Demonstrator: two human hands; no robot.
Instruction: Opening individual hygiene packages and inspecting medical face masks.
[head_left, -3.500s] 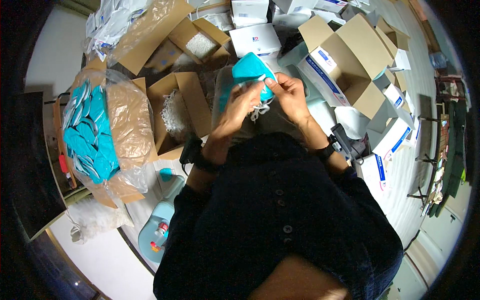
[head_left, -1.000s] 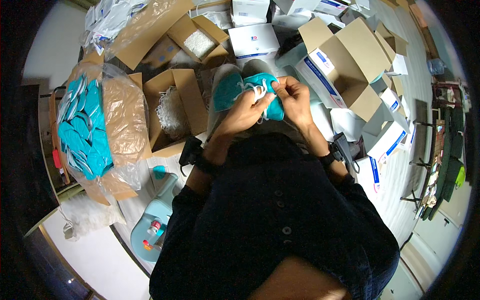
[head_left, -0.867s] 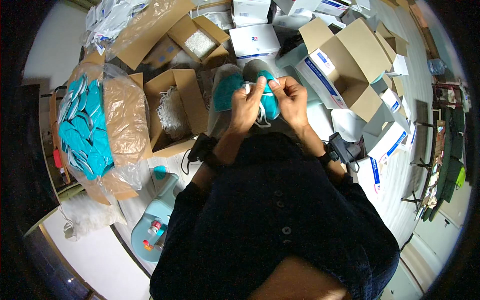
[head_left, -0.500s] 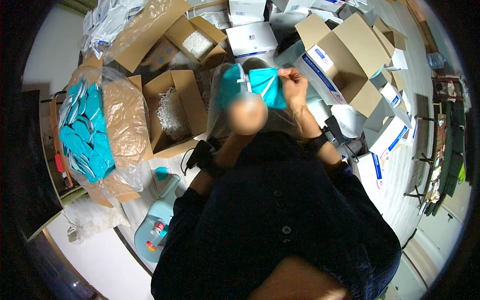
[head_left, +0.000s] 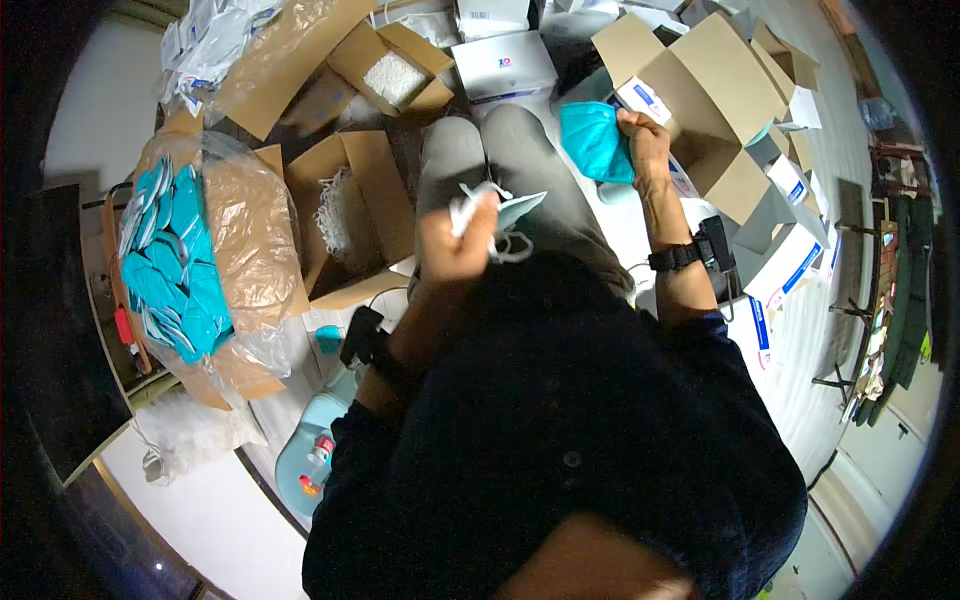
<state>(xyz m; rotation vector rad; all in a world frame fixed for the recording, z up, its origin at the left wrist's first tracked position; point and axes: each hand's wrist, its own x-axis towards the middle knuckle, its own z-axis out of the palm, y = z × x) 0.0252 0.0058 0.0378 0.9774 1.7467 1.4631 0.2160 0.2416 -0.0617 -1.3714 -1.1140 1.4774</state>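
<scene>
My right hand (head_left: 650, 148) pinches the edge of a teal face mask (head_left: 597, 142), held out beside the open carton on the right. Over my lap, my left hand (head_left: 455, 243) is closed on a bunch of white straps, partly smeared by motion. A pale teal flap (head_left: 520, 208) sticks out from it, apparently a second face mask with its straps; the fingers hide much of it. To the left, a clear plastic bag (head_left: 255, 235) in a carton holds a heap of teal face masks (head_left: 175, 262).
A carton of white straps (head_left: 375, 190) stands left of my knees, with another carton (head_left: 430, 65) behind it. An open carton (head_left: 725, 75) and white boxes (head_left: 775, 260) lie to the right. A white box (head_left: 505, 65) stands ahead. A blue stool (head_left: 300, 440) holds a bottle.
My hands have moved apart. The right one has carried the teal mask right, toward the open carton; the left one has drawn back over my lap with straps and a pale flap showing.
</scene>
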